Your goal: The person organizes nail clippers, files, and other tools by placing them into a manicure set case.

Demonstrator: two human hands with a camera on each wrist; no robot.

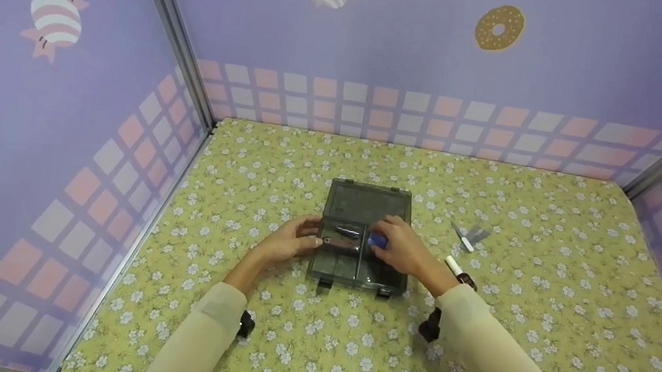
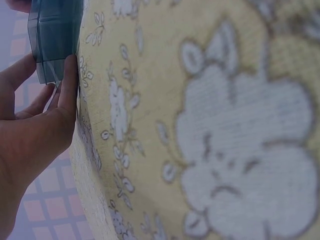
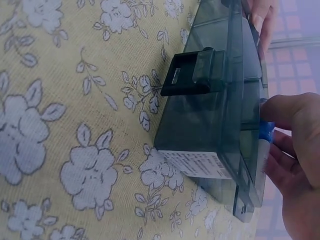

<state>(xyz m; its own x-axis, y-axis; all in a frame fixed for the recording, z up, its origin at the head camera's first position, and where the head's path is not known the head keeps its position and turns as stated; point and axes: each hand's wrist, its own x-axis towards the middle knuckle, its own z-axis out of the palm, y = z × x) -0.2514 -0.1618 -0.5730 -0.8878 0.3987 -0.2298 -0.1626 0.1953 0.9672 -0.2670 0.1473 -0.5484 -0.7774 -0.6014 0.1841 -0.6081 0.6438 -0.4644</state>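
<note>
Between right fingers (image 3: 280, 171), a blue object (image 1: 377, 240); against left fingers (image 2: 69, 80), a box (image 3: 189, 125).

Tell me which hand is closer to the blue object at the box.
Right. The right hand pinches the blue object at the right side of the box; the left hand is farther away, holding the box's left edge.

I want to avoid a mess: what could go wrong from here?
The right hand seems to pinch the blue item only lightly, so it might slip. The box has its lid open, so a bump could spill its contents. The left hand, touching its side, might also push it across the flowered cloth.
</note>
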